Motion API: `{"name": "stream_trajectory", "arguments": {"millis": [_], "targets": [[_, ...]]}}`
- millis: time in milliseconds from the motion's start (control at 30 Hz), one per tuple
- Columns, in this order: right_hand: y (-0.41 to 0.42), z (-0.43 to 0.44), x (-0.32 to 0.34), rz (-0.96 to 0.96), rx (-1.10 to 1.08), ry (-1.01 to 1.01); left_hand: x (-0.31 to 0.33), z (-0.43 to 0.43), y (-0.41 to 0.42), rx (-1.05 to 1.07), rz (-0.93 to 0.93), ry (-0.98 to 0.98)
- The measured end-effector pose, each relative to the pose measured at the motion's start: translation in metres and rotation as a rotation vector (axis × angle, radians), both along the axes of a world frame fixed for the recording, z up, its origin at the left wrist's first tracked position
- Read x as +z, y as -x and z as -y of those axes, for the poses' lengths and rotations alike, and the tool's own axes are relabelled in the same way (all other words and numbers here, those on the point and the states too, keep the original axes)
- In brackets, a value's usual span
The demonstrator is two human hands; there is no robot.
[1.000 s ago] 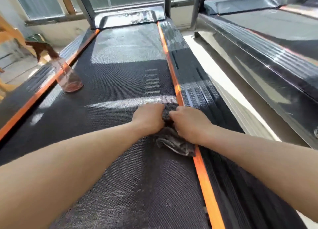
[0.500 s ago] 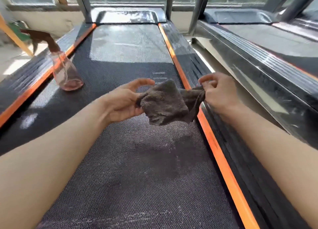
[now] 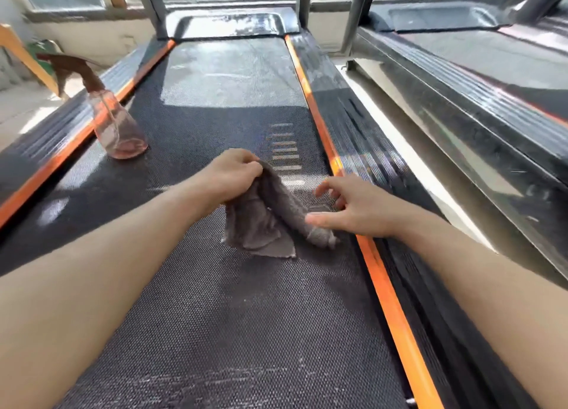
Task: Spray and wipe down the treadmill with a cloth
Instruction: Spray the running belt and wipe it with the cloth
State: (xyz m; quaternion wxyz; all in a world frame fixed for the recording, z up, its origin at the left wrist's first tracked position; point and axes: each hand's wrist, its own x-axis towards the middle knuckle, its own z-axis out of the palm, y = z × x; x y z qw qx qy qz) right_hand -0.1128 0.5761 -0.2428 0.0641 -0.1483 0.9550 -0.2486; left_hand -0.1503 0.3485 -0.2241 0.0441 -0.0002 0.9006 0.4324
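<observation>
Treadmill belt [image 3: 215, 285], dark and dusty between two orange side strips, lies lengthwise under a person's two bare forearms, with pale streaks of grime showing at its near end. A grey cloth [image 3: 264, 221] hangs bunched from the left hand [image 3: 233, 172], which is clenched on its upper edge, while the lower corners trail onto the belt near the right orange strip [image 3: 378, 273]. The right hand [image 3: 353, 208] is spread and released, thumb just brushing a rolled fold of the cloth, fingers lifted and apart. The risk, as it looks from here, is that the cloth stays wadded, so that a wipe would smear dust rather than lift it; an untidy fold could also slip from the one-handed hold. The spray bottle [image 3: 118, 122], with pinkish liquid low in it, stands upright on the belt's far left edge, where a wide sweep of the left forearm might knock it over.
</observation>
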Motion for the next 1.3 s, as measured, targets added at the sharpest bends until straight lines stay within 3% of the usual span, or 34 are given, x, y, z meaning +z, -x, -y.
{"name": "stream_trajectory", "arguments": {"millis": [100, 167, 267, 333, 400, 433, 467, 600, 667, 733, 833, 933, 1000, 1100, 1167, 1300], "targets": [[-0.006, 0.017, -0.01, -0.005, -0.059, 0.211, 0.022, -0.015, -0.008, -0.172, -0.1, 0.148], [-0.008, 0.02, -0.005, 0.183, 0.018, 0.361, 0.038, -0.022, -0.018, -0.308, -0.052, 0.155], [-0.014, 0.016, 0.01, 0.423, 0.203, 0.517, 0.055, -0.019, -0.028, -0.311, 0.179, -0.164], [-0.015, 0.006, 0.02, 0.575, 0.178, 0.744, 0.058, -0.01, -0.03, -0.276, 0.342, -0.397], [-0.014, -0.007, 0.028, 0.651, 0.057, 0.922, 0.047, 0.004, -0.028, -0.241, 0.436, -0.376], [-0.013, -0.012, 0.029, 0.601, -0.013, 0.887, 0.038, 0.012, -0.027, -0.253, 0.455, -0.285], [-0.011, -0.015, 0.029, 0.484, -0.076, 0.727, 0.029, 0.019, -0.027, -0.291, 0.474, -0.158], [-0.006, -0.011, 0.009, -0.062, -0.182, -0.204, 0.006, 0.036, -0.026, -0.462, 0.471, 0.466], [-0.01, -0.003, 0.002, -0.186, -0.231, -0.332, 0.007, 0.038, -0.025, -0.436, 0.391, 0.546], [-0.009, 0.006, -0.001, -0.21, -0.205, -0.21, 0.011, 0.035, -0.026, -0.355, 0.416, 0.31], [-0.009, 0.02, 0.003, -0.018, -0.226, 0.161, 0.016, 0.015, -0.031, -0.235, 0.453, -0.172], [-0.015, 0.027, 0.004, 0.483, -0.259, 0.764, 0.013, -0.012, -0.035, -0.188, 0.451, -0.53], [-0.018, 0.028, -0.005, 0.693, -0.303, 0.938, 0.002, -0.023, -0.041, -0.185, 0.495, -0.638], [-0.025, 0.037, -0.018, 0.537, -0.467, 0.826, -0.012, -0.03, -0.06, -0.231, 0.578, -0.681], [-0.027, 0.046, -0.011, 0.452, -0.542, 0.657, -0.009, -0.033, -0.072, -0.143, 0.57, -0.695], [-0.021, 0.055, 0.026, 0.555, -0.467, 0.401, 0.01, -0.038, -0.088, 0.117, 0.514, -0.632]]}}
